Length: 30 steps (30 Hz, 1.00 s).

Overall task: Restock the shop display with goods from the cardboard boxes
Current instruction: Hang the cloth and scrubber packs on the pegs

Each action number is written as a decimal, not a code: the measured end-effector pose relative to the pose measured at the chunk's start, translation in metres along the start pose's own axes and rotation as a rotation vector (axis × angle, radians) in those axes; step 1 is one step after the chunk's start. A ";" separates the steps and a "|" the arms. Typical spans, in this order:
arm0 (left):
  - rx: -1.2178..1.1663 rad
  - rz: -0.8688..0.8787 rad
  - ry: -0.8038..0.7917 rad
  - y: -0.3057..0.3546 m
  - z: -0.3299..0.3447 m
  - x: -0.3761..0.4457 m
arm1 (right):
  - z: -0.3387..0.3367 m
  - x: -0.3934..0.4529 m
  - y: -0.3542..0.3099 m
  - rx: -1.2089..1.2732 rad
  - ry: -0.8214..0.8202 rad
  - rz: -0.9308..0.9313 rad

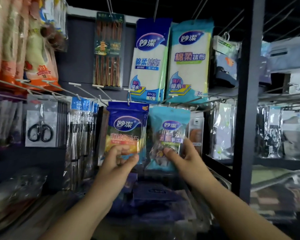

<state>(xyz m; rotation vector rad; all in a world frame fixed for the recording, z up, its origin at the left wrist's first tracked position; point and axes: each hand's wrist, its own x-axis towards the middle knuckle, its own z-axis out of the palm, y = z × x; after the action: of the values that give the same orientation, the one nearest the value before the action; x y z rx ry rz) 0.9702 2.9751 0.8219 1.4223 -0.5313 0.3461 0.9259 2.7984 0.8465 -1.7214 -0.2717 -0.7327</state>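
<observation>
Hanging goods on the pegboard hooks is the step judged to be in hand. The left hand point(119, 157) pinches the lower edge of a dark-blue scouring-pad packet point(126, 130), thumb in front and curled fingers point(124, 149) over the face. The right hand point(182, 155) grips the lower part of a light-blue packet point(169, 134) just beside it, thumb across the front, fingers wrapped round the right edge.

Recommendation: steady each packet from below while confirming that the punched hole at its top sits fully over the hook point(128, 101), then let it drop back plumb. Both headers lie at hook level; whether either hole is already threaded cannot be told. Care is advised that the packets hang side by side without overlapping, labels facing out. A slack pinch on glossy film may slip.

Condition of goods: the dark-blue packet is clear film with a blue header, an oval brand logo and yellow-orange pads showing through. The light-blue packet bears the same logo and holds dark, mixed-colour contents, blurred. Both look light, flexible and crinkly.

Adjacent stock: two tall cloth packs point(170, 61) hang on the row above, a chopstick set point(108, 51) to their left, carded scissors point(41, 127) further left. No cardboard boxes are identifiable.
</observation>
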 end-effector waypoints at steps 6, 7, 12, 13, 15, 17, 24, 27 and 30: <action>0.000 -0.055 0.008 -0.006 -0.014 -0.005 | -0.009 0.036 -0.023 -0.028 0.020 0.050; -0.003 -0.055 0.010 -0.007 -0.016 -0.005 | -0.008 0.039 -0.024 -0.011 0.013 0.054; -0.005 -0.045 0.016 -0.010 -0.024 -0.007 | -0.004 0.047 -0.019 0.051 0.011 0.091; -0.004 -0.042 0.017 -0.011 -0.026 -0.007 | -0.002 0.047 -0.017 0.046 0.004 0.096; -0.002 -0.044 0.017 -0.014 -0.028 -0.006 | 0.000 0.048 -0.010 0.050 -0.004 0.096; -0.004 -0.052 0.016 -0.015 -0.030 -0.006 | 0.001 0.049 -0.004 0.059 0.002 0.101; 0.025 -0.074 0.031 -0.021 -0.036 -0.006 | -0.001 0.048 0.007 0.085 0.045 0.094; 0.045 -0.089 0.027 -0.022 -0.039 -0.006 | -0.001 0.049 0.000 0.086 0.047 0.063; 0.052 -0.091 0.031 -0.021 -0.039 -0.005 | 0.000 0.052 -0.006 0.063 0.050 0.059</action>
<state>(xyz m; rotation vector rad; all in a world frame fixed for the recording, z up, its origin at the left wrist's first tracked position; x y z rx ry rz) 0.9830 3.0116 0.7989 1.4844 -0.4332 0.3104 0.9627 2.7898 0.8828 -1.6419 -0.2065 -0.7160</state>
